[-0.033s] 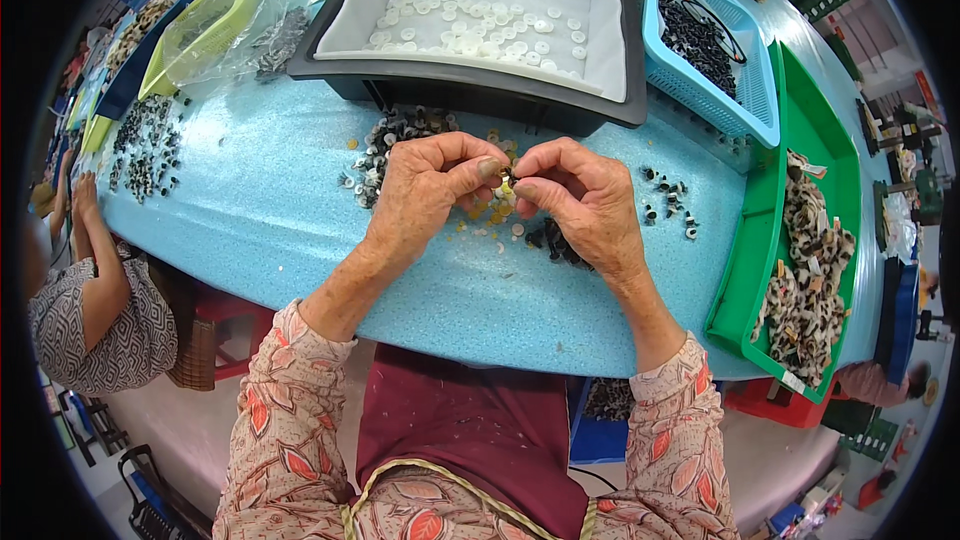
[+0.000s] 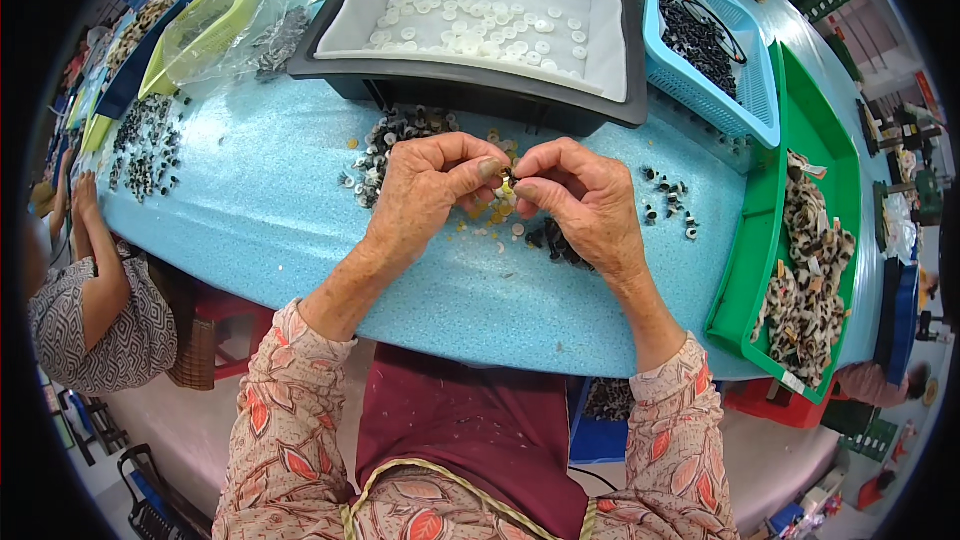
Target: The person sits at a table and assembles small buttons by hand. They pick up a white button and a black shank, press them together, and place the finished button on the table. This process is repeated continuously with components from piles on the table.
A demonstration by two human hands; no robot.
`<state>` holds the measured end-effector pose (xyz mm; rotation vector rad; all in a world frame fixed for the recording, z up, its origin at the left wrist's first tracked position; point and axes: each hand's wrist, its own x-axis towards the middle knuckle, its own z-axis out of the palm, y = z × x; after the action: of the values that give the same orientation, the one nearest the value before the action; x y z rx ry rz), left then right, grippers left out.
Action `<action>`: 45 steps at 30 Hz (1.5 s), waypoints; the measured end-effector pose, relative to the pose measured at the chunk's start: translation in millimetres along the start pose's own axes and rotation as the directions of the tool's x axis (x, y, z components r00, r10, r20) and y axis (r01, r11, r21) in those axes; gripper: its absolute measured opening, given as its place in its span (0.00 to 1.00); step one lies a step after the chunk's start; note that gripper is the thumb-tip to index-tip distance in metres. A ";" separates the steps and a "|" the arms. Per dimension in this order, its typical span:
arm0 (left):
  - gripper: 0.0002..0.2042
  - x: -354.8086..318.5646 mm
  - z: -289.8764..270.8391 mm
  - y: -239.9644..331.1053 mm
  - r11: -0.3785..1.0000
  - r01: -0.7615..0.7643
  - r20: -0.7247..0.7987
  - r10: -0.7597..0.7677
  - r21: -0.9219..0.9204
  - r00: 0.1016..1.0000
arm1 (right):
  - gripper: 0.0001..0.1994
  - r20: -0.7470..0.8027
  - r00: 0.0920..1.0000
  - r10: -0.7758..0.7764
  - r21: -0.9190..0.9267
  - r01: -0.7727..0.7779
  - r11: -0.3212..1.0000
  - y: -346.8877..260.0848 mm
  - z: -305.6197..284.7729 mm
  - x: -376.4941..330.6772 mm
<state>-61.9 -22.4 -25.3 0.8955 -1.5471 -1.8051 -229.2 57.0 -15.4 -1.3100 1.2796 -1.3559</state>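
Observation:
My left hand point(image 2: 425, 185) and my right hand point(image 2: 590, 202) meet fingertip to fingertip over the blue table. Both are closed in a pinch on a small black piece point(image 2: 511, 178), too small and too covered to make out fully. Beside my left hand spreads a pile of small black and white round parts point(image 2: 378, 145). Yellow and whitish discs point(image 2: 485, 218) lie beneath the fingers. Small black parts point(image 2: 552, 240) are partly hidden under my right hand, and a few black and white parts point(image 2: 668, 195) are scattered to its right.
Ahead stands a black tray point(image 2: 470, 90) lined in white, with white discs inside. To the right are a light blue basket point(image 2: 708, 105) of black parts and a green tray point(image 2: 752, 270) with spotted plush pieces. A yellow-green basket point(image 2: 160, 70) is far left; a person point(image 2: 100, 310) sits there.

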 end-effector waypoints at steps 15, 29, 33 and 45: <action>0.10 1.0 -8.4 2.1 0.972 0.159 0.218 -0.119 -0.174 0.969 | 0.08 0.166 0.965 -0.205 -0.118 0.226 0.967 -6.1 -2.3 4.2; 0.08 -1.5 13.1 -2.1 0.511 -0.639 0.380 0.524 0.575 0.762 | 0.04 -0.095 0.995 -0.036 -0.020 0.035 0.999 -9.1 -35.8 -0.5; 0.07 -0.2 9.6 -1.8 0.520 -0.525 0.219 0.537 0.674 0.814 | 0.04 -0.155 0.987 -0.031 -0.041 0.025 0.999 -9.1 -41.3 -1.5; 0.06 -0.5 -0.2 5.7 0.494 -0.471 0.243 0.456 0.731 0.856 | 0.03 -0.164 0.986 -0.006 -0.116 -0.014 0.993 -5.9 -42.2 -2.2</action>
<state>-61.4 -23.0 -19.6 0.6813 -2.3595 -0.7006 -270.4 64.8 -7.1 -1.2942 1.4925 -1.4288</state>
